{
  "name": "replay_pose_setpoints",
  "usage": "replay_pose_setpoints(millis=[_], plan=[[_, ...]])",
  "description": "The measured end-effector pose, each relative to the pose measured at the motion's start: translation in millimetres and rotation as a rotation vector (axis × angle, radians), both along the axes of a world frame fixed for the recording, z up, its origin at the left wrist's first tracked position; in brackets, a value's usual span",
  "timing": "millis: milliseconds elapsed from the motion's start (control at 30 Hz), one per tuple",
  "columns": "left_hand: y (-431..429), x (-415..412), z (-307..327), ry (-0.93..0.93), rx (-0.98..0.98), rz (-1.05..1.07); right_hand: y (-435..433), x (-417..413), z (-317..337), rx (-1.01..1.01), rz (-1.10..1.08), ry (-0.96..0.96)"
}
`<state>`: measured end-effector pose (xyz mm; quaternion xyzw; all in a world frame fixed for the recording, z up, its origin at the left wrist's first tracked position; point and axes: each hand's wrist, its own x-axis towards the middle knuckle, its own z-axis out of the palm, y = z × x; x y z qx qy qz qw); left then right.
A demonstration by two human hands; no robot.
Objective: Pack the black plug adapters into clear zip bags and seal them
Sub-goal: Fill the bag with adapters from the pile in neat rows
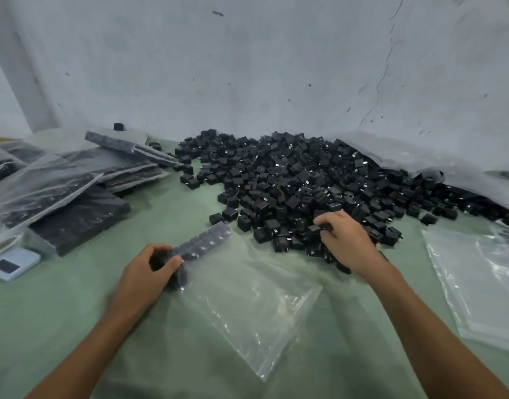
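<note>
A big heap of black plug adapters (299, 180) covers the green table against the wall. A clear zip bag (247, 298) lies flat in front of me, with a row of adapters (204, 243) lined up along its far left edge. My left hand (149, 272) grips the near end of that row through the bag. My right hand (345, 240) reaches into the near edge of the heap, its fingers curled round black adapters (319, 227).
Filled zip bags (83, 197) are stacked at the left, with a small digital scale (13, 263) in front of them. Empty clear bags (483, 283) lie at the right. A large plastic sack (414, 156) lies behind the heap.
</note>
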<state>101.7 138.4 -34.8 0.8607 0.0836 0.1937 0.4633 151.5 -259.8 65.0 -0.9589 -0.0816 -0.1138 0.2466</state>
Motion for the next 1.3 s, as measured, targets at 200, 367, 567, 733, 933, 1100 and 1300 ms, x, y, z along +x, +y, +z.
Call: replay_pose_setpoints(millis=[200,367,567,733,933,1100,1300], plan=[[-3,-2,2,-0.008,0.005,0.014,9,42,-23,-0.343,0.006,0.126],[-3,-2,4,-0.012,-0.008,0.017,-1,16,-11,0.083,-0.029,0.015],[-3,-2,5,-0.017,-0.010,0.010,-24,-85,-7,1.014,0.032,0.285],[-4,-2,4,-0.014,-0.021,0.004,-7,-162,-28,0.869,0.098,0.490],[-6,-3,5,-0.005,-0.015,-0.003,61,-153,-44,1.057,0.140,0.613],[-7,-5,6,0.009,-0.009,-0.003,91,-122,-48,1.669,0.141,0.906],[-6,-6,8,-0.003,-0.002,-0.003,132,-77,-46,1.458,0.253,0.976]])
